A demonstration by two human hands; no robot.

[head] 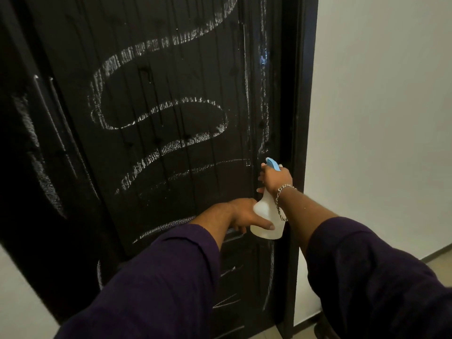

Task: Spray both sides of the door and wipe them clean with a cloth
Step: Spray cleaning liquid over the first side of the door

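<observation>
A tall black door (159,143) fills the view, covered with looping white chalk scribbles. My right hand (275,178) grips the neck of a white spray bottle (265,221) with a blue trigger head (272,163), nozzle pointing at the door's right part. My left hand (244,214) reaches forward just left of the bottle, its thumb lying against the bottle's lower body and its fingers extended toward the door. No cloth is in view.
A dark door frame (302,118) runs down the right of the door, with a white wall (381,106) beyond it. Two long metal bar handles (52,113) stand at the door's left. Pale floor tiles (437,263) show at lower right.
</observation>
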